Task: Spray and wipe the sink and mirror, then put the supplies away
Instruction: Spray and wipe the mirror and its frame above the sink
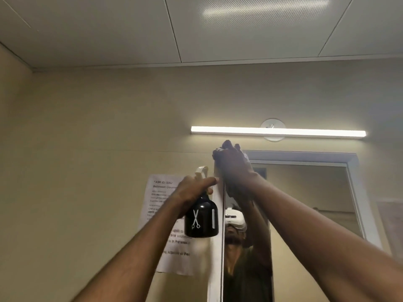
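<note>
My left hand [193, 191] grips the neck of a black spray bottle [201, 221] with a white trigger head and a scissors mark, held upright just left of the mirror. My right hand [232, 162] is raised to the mirror's top left corner and presses there, with a bit of white, perhaps a cloth, showing at the fingertips. The mirror [305, 192] has a pale frame and reflects a person's raised arms and a white headset. The sink is out of view.
A printed task sheet [161, 205] is taped to the beige wall left of the mirror, partly behind the bottle. A lit strip light [278, 131] runs above the mirror. Ceiling panels fill the top of the view.
</note>
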